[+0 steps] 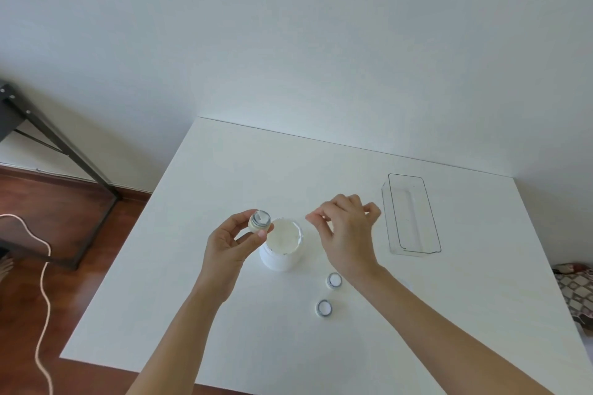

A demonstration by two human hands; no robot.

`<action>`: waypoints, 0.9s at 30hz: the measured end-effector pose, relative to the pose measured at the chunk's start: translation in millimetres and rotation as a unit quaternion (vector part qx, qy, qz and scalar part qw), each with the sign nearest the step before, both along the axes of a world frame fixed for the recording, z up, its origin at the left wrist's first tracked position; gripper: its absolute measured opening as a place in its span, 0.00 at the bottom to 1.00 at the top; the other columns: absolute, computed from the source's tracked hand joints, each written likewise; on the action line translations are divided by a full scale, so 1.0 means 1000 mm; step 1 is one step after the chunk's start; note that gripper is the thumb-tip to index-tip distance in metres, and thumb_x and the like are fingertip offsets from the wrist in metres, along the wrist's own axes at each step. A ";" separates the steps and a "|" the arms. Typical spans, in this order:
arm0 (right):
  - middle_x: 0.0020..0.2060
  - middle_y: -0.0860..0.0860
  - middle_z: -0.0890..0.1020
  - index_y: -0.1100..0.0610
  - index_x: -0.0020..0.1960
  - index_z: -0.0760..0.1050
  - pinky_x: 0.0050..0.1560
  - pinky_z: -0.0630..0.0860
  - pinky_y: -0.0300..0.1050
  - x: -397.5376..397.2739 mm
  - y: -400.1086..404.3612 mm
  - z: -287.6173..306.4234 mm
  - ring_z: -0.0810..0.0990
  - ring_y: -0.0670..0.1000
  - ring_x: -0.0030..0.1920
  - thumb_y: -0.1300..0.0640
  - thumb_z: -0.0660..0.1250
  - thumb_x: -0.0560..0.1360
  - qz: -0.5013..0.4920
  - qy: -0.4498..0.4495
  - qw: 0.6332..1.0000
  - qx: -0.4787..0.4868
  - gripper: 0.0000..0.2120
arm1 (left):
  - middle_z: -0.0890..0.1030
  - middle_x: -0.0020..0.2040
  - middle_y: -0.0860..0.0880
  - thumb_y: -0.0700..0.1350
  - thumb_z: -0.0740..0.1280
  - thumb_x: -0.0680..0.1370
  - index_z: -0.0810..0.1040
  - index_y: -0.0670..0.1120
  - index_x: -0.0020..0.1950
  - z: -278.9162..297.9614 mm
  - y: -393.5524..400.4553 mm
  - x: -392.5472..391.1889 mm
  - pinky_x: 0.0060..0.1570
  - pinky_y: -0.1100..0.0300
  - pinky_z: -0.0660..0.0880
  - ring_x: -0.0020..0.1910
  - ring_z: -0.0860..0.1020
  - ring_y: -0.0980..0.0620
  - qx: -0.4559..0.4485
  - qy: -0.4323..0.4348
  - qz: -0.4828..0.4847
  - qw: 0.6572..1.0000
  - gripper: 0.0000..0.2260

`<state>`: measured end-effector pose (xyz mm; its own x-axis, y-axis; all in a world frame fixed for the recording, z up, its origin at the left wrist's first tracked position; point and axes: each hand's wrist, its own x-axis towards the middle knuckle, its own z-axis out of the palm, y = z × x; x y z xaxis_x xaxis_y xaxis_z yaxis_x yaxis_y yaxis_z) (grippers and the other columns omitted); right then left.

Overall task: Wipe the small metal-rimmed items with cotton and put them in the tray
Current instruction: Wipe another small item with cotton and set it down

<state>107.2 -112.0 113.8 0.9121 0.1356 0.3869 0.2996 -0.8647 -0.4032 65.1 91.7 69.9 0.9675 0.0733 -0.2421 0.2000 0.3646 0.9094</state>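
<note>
My left hand holds a small cream-coloured item with a metal rim between thumb and fingers, just left of an open white cotton jar. My right hand hovers to the right of the jar with fingers bent and pinched together; whether a bit of cotton is in them I cannot tell. Two more metal-rimmed items lie on the white table: one beside my right wrist, the other nearer to me. A clear plastic tray stands to the right, nothing visible inside.
The white table abuts the wall. On the left, a dark metal frame stands on the wooden floor, with a pale cord trailing beside it. A patterned cloth lies beyond the table's right edge.
</note>
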 end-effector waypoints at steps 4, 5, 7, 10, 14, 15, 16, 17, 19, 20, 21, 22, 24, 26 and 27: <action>0.41 0.46 0.78 0.52 0.42 0.80 0.51 0.53 0.48 0.017 0.019 -0.019 0.73 0.53 0.48 0.49 0.64 0.78 0.044 0.098 0.982 -0.153 0.10 | 0.86 0.56 0.49 0.47 0.78 0.66 0.84 0.50 0.55 -0.004 0.004 -0.006 0.67 0.45 0.72 0.59 0.83 0.43 0.007 0.004 -0.006 1.000 0.18; 0.42 0.47 0.78 0.52 0.44 0.80 0.52 0.53 0.48 0.021 0.024 -0.024 0.71 0.53 0.50 0.49 0.62 0.79 0.057 0.117 0.976 -0.175 0.11 | 0.86 0.56 0.49 0.47 0.78 0.66 0.84 0.50 0.56 -0.004 0.005 -0.007 0.67 0.45 0.72 0.59 0.83 0.43 0.008 0.005 -0.008 1.000 0.19; 0.44 0.49 0.77 0.54 0.46 0.79 0.54 0.52 0.49 0.028 0.033 -0.031 0.70 0.54 0.51 0.52 0.60 0.80 0.080 0.142 0.965 -0.203 0.12 | 0.86 0.56 0.49 0.47 0.78 0.66 0.84 0.50 0.56 -0.005 0.006 -0.009 0.67 0.45 0.72 0.60 0.83 0.43 0.010 0.008 -0.006 1.000 0.19; 0.41 0.50 0.74 0.55 0.45 0.79 0.55 0.54 0.51 0.031 0.043 -0.037 0.70 0.56 0.52 0.53 0.60 0.80 0.100 0.183 0.948 -0.239 0.11 | 0.86 0.57 0.49 0.46 0.78 0.66 0.83 0.49 0.57 -0.008 0.011 -0.011 0.66 0.46 0.72 0.60 0.83 0.43 0.012 0.012 0.001 1.000 0.19; 0.44 0.51 0.77 0.55 0.44 0.78 0.55 0.58 0.51 0.030 0.039 -0.035 0.72 0.56 0.51 0.52 0.61 0.80 0.061 0.233 0.949 -0.204 0.11 | 0.85 0.57 0.48 0.40 0.75 0.70 0.82 0.47 0.59 -0.013 0.017 -0.013 0.66 0.47 0.73 0.59 0.84 0.44 0.015 0.018 0.011 1.000 0.17; 0.45 0.51 0.78 0.54 0.43 0.77 0.54 0.59 0.51 0.031 0.035 -0.033 0.72 0.56 0.51 0.51 0.61 0.80 0.040 0.242 0.952 -0.181 0.11 | 0.85 0.57 0.48 0.39 0.74 0.70 0.82 0.47 0.59 -0.014 0.018 -0.014 0.66 0.47 0.73 0.59 0.84 0.44 0.015 0.020 0.013 1.000 0.17; 0.44 0.50 0.79 0.53 0.40 0.75 0.52 0.59 0.51 0.032 0.030 -0.031 0.73 0.56 0.50 0.51 0.61 0.79 0.017 0.255 0.955 -0.152 0.11 | 0.86 0.57 0.49 0.39 0.74 0.70 0.82 0.47 0.59 -0.015 0.018 -0.014 0.66 0.47 0.73 0.59 0.84 0.44 0.016 0.023 0.013 1.000 0.17; 0.42 0.50 0.80 0.53 0.37 0.72 0.50 0.59 0.50 0.033 0.025 -0.027 0.74 0.56 0.49 0.50 0.62 0.79 -0.006 0.272 0.955 -0.120 0.13 | 0.86 0.57 0.49 0.39 0.74 0.70 0.82 0.47 0.59 -0.015 0.018 -0.013 0.66 0.47 0.73 0.58 0.84 0.44 0.017 0.025 0.014 0.999 0.17; 0.35 0.50 0.78 0.54 0.32 0.68 0.48 0.57 0.50 0.035 0.015 -0.019 0.76 0.56 0.45 0.51 0.62 0.78 -0.050 0.308 0.948 -0.058 0.17 | 0.86 0.57 0.49 0.38 0.75 0.71 0.82 0.47 0.58 -0.017 0.016 -0.012 0.66 0.48 0.73 0.58 0.84 0.45 0.022 0.027 0.013 0.999 0.17; 0.32 0.50 0.75 0.55 0.32 0.68 0.47 0.57 0.50 0.036 0.010 -0.015 0.76 0.56 0.42 0.51 0.63 0.78 -0.069 0.324 0.943 -0.032 0.17 | 0.86 0.58 0.48 0.37 0.75 0.71 0.82 0.48 0.58 -0.018 0.015 -0.011 0.66 0.48 0.73 0.58 0.84 0.45 0.024 0.028 0.011 0.999 0.16; 0.31 0.50 0.73 0.55 0.32 0.69 0.46 0.57 0.50 0.036 0.006 -0.011 0.75 0.55 0.40 0.51 0.63 0.77 -0.085 0.336 0.938 -0.008 0.17 | 0.86 0.58 0.48 0.37 0.75 0.71 0.83 0.48 0.58 -0.018 0.014 -0.010 0.65 0.48 0.73 0.58 0.84 0.45 0.026 0.028 0.010 0.999 0.16; 0.31 0.50 0.72 0.55 0.33 0.70 0.47 0.57 0.50 0.036 0.001 -0.007 0.74 0.54 0.38 0.50 0.64 0.77 -0.099 0.345 0.933 0.015 0.16 | 0.86 0.57 0.48 0.37 0.75 0.71 0.83 0.48 0.57 -0.019 0.012 -0.009 0.65 0.48 0.73 0.58 0.84 0.45 0.029 0.029 0.008 0.999 0.16; 0.30 0.49 0.72 0.55 0.33 0.71 0.47 0.58 0.49 0.035 -0.007 0.003 0.73 0.53 0.37 0.49 0.65 0.77 -0.118 0.355 0.926 0.058 0.15 | 0.86 0.56 0.48 0.36 0.76 0.71 0.83 0.48 0.56 -0.019 0.007 -0.006 0.64 0.49 0.74 0.57 0.85 0.46 0.040 0.031 0.004 0.999 0.15; 0.29 0.47 0.71 0.56 0.34 0.74 0.47 0.58 0.48 0.033 -0.013 0.014 0.72 0.51 0.36 0.49 0.66 0.77 -0.126 0.356 0.921 0.099 0.15 | 0.86 0.56 0.48 0.34 0.75 0.73 0.83 0.46 0.57 -0.018 0.001 -0.004 0.64 0.49 0.74 0.55 0.85 0.46 0.052 0.033 0.000 0.998 0.14; 0.27 0.46 0.70 0.57 0.36 0.76 0.47 0.58 0.47 0.032 -0.015 0.019 0.71 0.51 0.35 0.49 0.66 0.76 -0.127 0.353 0.919 0.121 0.15 | 0.86 0.56 0.48 0.34 0.74 0.74 0.82 0.45 0.57 -0.017 -0.002 -0.002 0.64 0.50 0.75 0.55 0.85 0.46 0.057 0.035 -0.002 0.998 0.14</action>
<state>138.9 -126.8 133.2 0.9375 -0.1286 -0.3233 -0.3100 -0.7304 -0.6086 63.1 89.2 52.5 0.9491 0.1005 -0.2985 0.2648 0.2585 0.9290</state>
